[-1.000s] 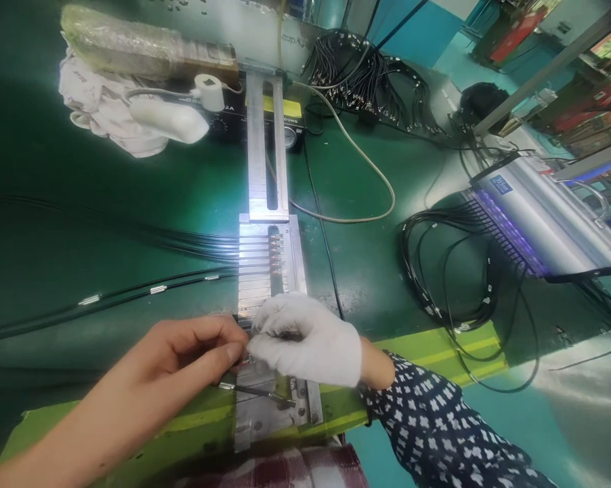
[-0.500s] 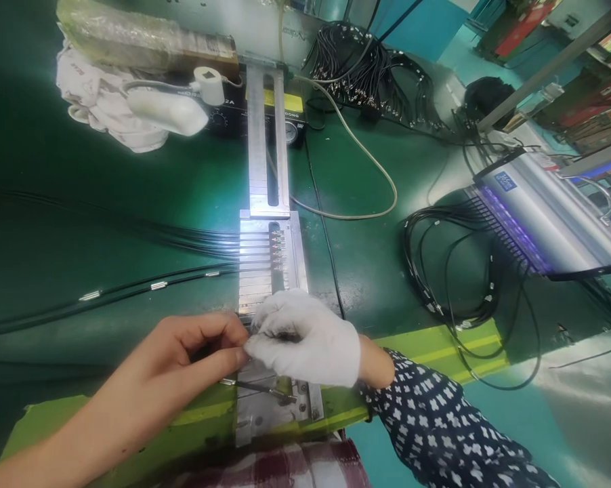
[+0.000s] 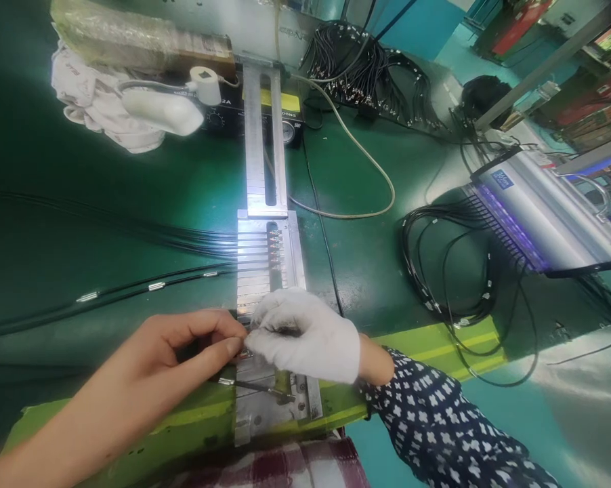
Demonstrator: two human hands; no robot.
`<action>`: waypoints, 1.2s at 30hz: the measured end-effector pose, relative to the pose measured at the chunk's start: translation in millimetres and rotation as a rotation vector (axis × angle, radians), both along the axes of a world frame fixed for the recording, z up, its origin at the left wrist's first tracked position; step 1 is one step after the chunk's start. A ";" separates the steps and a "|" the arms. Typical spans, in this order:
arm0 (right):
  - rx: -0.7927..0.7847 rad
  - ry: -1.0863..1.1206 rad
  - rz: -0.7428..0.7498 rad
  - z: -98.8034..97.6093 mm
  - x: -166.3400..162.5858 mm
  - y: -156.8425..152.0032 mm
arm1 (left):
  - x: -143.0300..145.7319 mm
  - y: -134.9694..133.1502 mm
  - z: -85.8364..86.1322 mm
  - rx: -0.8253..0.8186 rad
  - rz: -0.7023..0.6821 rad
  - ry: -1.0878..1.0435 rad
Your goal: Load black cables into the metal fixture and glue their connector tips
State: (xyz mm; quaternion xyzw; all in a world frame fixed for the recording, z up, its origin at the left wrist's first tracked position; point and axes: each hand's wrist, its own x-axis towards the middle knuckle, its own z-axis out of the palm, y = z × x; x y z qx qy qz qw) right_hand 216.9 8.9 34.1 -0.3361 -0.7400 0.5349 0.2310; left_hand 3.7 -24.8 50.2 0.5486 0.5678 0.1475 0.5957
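Note:
My bare left hand [image 3: 196, 346] is closed in a pinch at the lower part of the slotted metal fixture [image 3: 249, 298]. What sits between its fingertips is too small to make out. My right hand [image 3: 305, 335], in a white glove, is closed with its fingertips meeting the left ones. Its fingers hide whatever they pinch. Just below both hands a black cable [image 3: 257, 386] with a metallic tip lies across the fixture, its other end running behind my left hand. Several black cables [image 3: 198, 240] rest in the upper slots, small metal ends [image 3: 276, 247] lined up over the opening.
On the right, a silver box [image 3: 554, 210] with a purple-lit edge has coiled black cables [image 3: 412, 271] beside it. At the back are a cable bundle [image 3: 346, 68], white gloves [image 3: 92, 102] and a black control unit [image 3: 229, 115]. Green tape [image 3: 437, 352] runs along the front edge.
My left fingertips have drawn slightly left from the right ones, showing a small reddish spot below them. The right hand stays nearly in place. The whole view has shifted slightly.

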 end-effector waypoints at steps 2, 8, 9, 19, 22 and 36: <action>-0.023 -0.009 0.001 0.9 0.4 0.0 | -1.6 0.3 0.6 0.053 0.000 0.000; -0.112 0.078 -0.059 -1.4 1.3 -0.8 | -7.7 -1.5 -7.7 0.258 -0.005 0.023; -0.152 0.096 -0.074 -1.4 1.5 -0.9 | -8.3 -2.6 -9.3 0.325 -0.011 0.016; -0.475 0.235 -0.148 4.6 1.7 -2.3 | -5.9 -6.8 -10.0 0.868 -0.115 0.112; -0.459 0.247 -0.153 3.0 1.6 -2.5 | -7.3 -8.2 -13.1 0.888 -0.099 0.108; -0.184 0.222 -0.179 -1.1 -0.6 -2.8 | -4.9 -10.4 -21.8 0.952 -0.113 0.051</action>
